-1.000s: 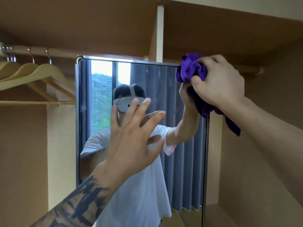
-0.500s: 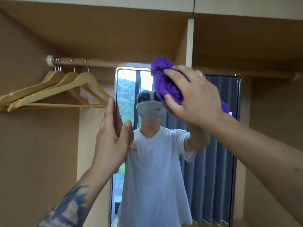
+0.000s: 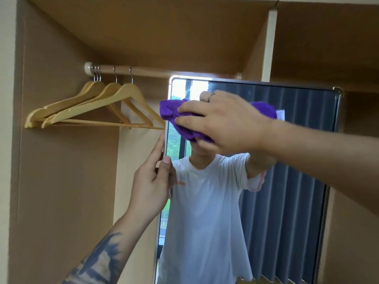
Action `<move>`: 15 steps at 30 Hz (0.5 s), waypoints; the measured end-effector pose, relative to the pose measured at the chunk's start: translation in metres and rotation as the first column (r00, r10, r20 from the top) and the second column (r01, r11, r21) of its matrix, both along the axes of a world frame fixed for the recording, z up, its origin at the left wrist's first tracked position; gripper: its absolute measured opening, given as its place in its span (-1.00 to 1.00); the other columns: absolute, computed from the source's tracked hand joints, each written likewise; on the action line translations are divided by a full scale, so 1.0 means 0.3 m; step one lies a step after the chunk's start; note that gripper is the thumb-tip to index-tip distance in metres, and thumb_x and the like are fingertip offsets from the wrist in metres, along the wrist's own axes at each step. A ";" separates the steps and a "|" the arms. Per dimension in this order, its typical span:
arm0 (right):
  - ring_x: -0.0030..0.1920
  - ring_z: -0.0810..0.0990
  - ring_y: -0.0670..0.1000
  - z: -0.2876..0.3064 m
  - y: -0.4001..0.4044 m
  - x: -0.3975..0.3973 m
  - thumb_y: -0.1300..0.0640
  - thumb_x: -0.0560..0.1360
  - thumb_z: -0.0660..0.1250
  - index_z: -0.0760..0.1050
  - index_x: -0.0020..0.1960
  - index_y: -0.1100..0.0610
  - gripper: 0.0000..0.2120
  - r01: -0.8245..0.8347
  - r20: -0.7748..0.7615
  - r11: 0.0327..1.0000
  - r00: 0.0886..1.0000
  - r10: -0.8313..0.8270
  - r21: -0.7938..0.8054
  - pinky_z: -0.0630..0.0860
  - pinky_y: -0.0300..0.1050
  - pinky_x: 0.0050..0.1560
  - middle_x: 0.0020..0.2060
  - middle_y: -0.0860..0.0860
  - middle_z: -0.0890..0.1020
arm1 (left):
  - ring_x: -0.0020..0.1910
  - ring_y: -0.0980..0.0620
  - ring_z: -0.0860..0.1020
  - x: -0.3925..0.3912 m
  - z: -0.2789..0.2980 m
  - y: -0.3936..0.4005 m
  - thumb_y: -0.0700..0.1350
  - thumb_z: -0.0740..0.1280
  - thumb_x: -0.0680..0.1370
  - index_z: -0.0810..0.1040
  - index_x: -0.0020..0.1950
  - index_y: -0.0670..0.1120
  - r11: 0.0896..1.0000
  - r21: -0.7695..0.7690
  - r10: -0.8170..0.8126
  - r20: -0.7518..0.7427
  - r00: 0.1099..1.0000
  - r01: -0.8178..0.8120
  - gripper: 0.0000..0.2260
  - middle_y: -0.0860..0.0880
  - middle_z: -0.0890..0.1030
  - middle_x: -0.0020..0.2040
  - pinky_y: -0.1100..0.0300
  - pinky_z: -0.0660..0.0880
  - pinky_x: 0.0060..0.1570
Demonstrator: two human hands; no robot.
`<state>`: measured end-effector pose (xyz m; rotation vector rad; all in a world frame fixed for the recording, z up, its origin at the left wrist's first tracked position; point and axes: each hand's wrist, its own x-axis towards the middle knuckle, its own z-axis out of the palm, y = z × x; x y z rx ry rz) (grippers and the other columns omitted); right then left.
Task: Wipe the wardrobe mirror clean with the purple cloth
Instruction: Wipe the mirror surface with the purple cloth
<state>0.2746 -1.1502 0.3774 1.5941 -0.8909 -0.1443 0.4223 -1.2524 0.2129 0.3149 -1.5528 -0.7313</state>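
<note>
The tall framed wardrobe mirror [image 3: 287, 181] stands inside the wooden wardrobe and reflects a person in a white T-shirt and a grey curtain. My right hand [image 3: 223, 121] presses the bunched purple cloth [image 3: 170, 110] against the upper left part of the glass, close to the frame's left edge. A ring shows on one finger. My left hand [image 3: 152, 181] grips the mirror's left edge, thumb on the front and fingers behind it, below the cloth. The forearm is tattooed.
Several wooden hangers [image 3: 92, 107] hang from a rail [image 3: 143, 70] just left of the mirror's top corner. The wardrobe's side panel [image 3: 61, 181] lies to the left, a vertical divider [image 3: 268, 44] above the mirror, and a shelf panel overhead.
My right hand has swept the cloth from the mirror's top right corner across to its upper left. My left hand went from flat on the glass to gripping the left edge.
</note>
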 end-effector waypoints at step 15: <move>-0.08 0.57 0.21 -0.021 -0.046 0.008 -0.13 0.53 0.21 0.58 0.32 0.07 -0.54 -0.048 0.064 0.995 0.997 0.054 -0.090 0.40 0.03 -0.13 0.05 0.14 0.60 | -0.12 0.41 0.58 -0.051 -0.022 0.013 -0.21 0.12 0.77 0.37 0.60 0.09 0.998 0.024 -0.056 -0.122 0.991 0.059 -0.58 0.44 0.61 -0.20 0.54 0.43 -0.10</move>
